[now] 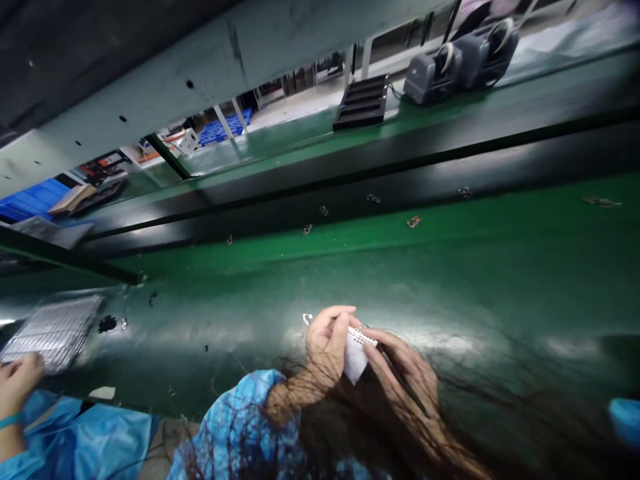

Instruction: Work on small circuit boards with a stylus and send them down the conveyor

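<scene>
Hanging hair (pixel 325 440) veils white sheet (pixel 354 363); seemingly tape dispensers (pixel 460 63) beyond.

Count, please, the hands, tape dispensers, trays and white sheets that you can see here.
Hands: 3 (left hand, right hand, co-worker's hand)
Tape dispensers: 2
Clear tray: 1
White sheet: 1
Total: 7

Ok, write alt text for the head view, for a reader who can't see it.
The left hand pinches a small white dotted sheet over a green workbench while the right hand rests against its other edge, strands of hair hanging before the lens. At left a co-worker's hand is at a clear tray; tape dispensers stand at the back.
</scene>
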`<state>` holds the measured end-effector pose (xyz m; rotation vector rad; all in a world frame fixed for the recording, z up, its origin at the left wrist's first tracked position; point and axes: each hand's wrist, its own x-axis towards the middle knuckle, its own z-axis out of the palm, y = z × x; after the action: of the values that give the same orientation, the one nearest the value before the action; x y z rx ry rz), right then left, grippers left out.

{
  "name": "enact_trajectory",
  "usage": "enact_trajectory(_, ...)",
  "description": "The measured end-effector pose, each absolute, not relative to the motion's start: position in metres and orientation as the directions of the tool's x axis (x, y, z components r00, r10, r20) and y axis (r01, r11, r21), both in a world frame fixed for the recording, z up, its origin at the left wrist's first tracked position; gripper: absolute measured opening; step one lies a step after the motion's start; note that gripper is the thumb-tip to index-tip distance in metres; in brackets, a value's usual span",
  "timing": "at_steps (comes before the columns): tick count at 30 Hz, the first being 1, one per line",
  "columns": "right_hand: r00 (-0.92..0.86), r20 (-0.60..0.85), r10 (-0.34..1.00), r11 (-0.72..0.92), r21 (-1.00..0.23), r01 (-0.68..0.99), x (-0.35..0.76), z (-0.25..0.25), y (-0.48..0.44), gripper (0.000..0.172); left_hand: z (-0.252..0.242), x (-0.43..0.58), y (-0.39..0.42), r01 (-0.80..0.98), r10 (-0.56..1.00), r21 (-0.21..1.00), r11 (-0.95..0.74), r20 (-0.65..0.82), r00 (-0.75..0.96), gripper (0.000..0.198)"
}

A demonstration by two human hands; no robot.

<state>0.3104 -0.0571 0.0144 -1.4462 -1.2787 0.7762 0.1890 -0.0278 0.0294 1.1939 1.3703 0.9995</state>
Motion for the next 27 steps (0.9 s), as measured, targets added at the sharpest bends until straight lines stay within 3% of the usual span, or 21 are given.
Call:
enact_trajectory(4,0.255,0.116,0.960,0.045,-0.962,0.268,0.326,0.015,-0.073,0.017,0.035,0.176,-0.053,0.038,0.965,0.973,0.226,-0.229,0.125,0.033)
enact_trajectory(7,0.235,0.175,0.956,0.107,-0.955,0.277,0.334,0.012,-0.086,0.013,0.039,0.173,-0.067,-0.003,0.944,0.960,0.279,-0.274,0.186,0.022)
enact_trajectory(13,0.074,0.261,0.962,0.221,-0.912,0.344,0.341,0.030,-0.099,0.011,0.057,0.171,-0.078,0.108,0.933,0.964,0.245,-0.264,0.243,0.015)
enact_trajectory(20,-0.007,0.262,0.965,0.243,-0.885,0.397,0.343,0.049,-0.098,0.011,0.052,0.166,-0.081,0.165,0.935,0.960,0.224,-0.260,0.242,0.019)
enact_trajectory(24,-0.004,0.253,0.967,0.236,-0.896,0.376,0.341,0.053,-0.098,0.010,0.053,0.164,-0.079,0.183,0.927,0.975,0.129,-0.184,0.326,0.013)
enact_trajectory(27,-0.027,0.197,0.980,0.192,-0.903,0.385,0.343,0.050,-0.100,0.013,0.057,0.162,-0.077,0.222,0.904,0.966,0.132,-0.209,0.373,0.014)
